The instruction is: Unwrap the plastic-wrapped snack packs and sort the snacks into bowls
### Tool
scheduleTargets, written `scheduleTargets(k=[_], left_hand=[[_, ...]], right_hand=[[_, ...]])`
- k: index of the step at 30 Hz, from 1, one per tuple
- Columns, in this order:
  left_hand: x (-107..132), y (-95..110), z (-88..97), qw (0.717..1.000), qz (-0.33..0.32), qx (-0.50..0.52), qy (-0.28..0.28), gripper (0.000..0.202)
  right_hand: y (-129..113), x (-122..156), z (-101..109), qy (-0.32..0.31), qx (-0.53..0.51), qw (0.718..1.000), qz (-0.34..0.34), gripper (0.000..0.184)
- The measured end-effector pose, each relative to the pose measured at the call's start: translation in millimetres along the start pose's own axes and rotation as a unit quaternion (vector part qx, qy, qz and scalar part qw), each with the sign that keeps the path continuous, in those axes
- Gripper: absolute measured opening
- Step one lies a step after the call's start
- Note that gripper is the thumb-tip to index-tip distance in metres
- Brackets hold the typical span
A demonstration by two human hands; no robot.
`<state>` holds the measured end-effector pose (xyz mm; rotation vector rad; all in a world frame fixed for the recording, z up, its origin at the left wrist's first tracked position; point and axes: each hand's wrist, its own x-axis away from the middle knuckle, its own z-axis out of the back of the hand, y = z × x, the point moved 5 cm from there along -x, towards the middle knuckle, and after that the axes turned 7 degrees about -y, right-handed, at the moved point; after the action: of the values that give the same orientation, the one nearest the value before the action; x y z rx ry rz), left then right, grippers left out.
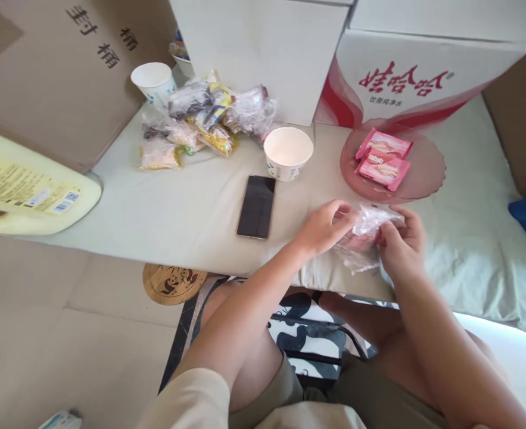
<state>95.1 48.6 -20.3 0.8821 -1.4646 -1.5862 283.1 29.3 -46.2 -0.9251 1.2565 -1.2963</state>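
My left hand (323, 226) and my right hand (401, 238) both pinch a crumpled clear plastic bag (361, 241) with something pink inside, held just above the front edge of the low table (177, 208). Beyond the hands a pink round plate (423, 173) carries two pink snack packets (383, 158). A white paper bowl (288, 152) stands left of the plate. A black phone (257, 206) lies face up on the table, left of my left hand.
A heap of small bagged snacks (200, 122) and a white paper cup (154, 82) sit at the table's back left. Cardboard boxes (405, 77) stand behind. A yellow jug (25, 190) lies at left. A round panda coaster (173, 283) lies on the floor.
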Motion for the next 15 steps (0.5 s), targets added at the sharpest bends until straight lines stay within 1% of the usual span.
scheduleTargets(k=[1,2,3,5,7,9,11,13,14,15], left_hand=[[-1.2,-2.9,-7.9,0.999,-0.002,0.024,-0.03,0.033],[-2.3,-5.7,-13.7,0.998,-0.004,0.039,-0.042,0.042],[-3.6,-8.5,-17.1,0.998,-0.003,0.045,-0.04,0.048],[-7.6,-14.3,-19.1,0.999,0.006,0.045,-0.02,0.053],[-13.2,-20.1,-19.0,0.998,0.024,0.052,-0.015,0.053],[-18.7,-25.0,-17.1,0.998,0.038,0.054,-0.005,0.052],[-22.4,-28.2,-12.9,0.998,0.044,0.015,0.033,0.052],[-24.2,-27.5,-9.9,0.996,0.03,-0.056,0.066,0.051],[-24.5,-25.9,-9.7,0.993,0.018,-0.089,0.074,0.048],[-24.6,-23.8,-10.1,0.99,0.003,-0.117,0.076,0.044]], right_hand=[[-1.3,-0.1,1.5,-0.003,0.016,1.0,0.006,0.035],[-3.5,-0.2,4.0,-0.002,0.025,1.0,0.015,0.038],[-6.1,-0.1,7.2,0.0,0.028,0.999,0.026,0.039],[-9.3,1.5,13.1,-0.019,0.027,0.999,0.037,0.036],[-9.5,5.2,17.7,-0.062,0.02,0.998,0.026,0.033],[-10.8,10.1,20.1,-0.122,0.018,0.992,0.026,0.034],[-16.3,15.7,20.1,-0.192,0.026,0.979,0.06,0.039],[-22.7,21.4,18.1,-0.255,0.055,0.959,0.109,0.046],[-24.6,23.8,16.9,-0.275,0.076,0.95,0.127,0.046],[-25.6,25.5,15.9,-0.282,0.099,0.944,0.139,0.042]])
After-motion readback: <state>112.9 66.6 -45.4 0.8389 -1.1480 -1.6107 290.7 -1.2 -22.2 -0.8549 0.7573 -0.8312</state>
